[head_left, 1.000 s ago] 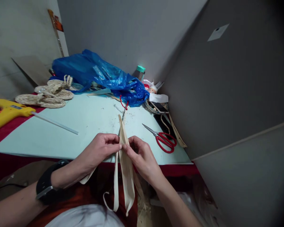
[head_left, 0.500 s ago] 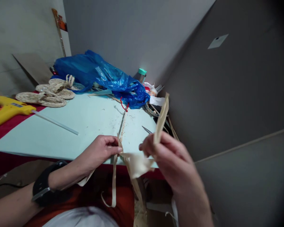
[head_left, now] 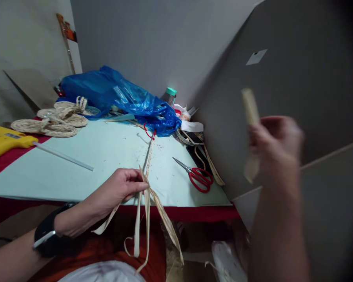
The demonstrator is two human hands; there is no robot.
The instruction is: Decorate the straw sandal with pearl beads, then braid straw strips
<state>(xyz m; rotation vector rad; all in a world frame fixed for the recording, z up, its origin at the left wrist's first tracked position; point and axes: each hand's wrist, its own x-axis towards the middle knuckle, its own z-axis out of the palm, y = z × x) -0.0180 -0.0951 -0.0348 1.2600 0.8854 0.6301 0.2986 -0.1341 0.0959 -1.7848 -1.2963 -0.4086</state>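
My left hand is pinched shut on a bundle of pale dried leaf strips at the near edge of the light blue mat; the strips hang down over my lap. My right hand is raised out to the right, blurred by motion, and closed around one separate pale strip that sticks up above the fist. A black watch sits on my left wrist.
Red-handled scissors lie on the mat's right side. A yellow glue gun with a clear stick lies at left. Woven straw coils, a blue plastic bag and a teal-capped bottle stand at the back. Grey walls close in on the right.
My right hand has torn a strip away from the bundle and swung it up and far to the right. My left hand has stayed put, still pinching the remaining strips.
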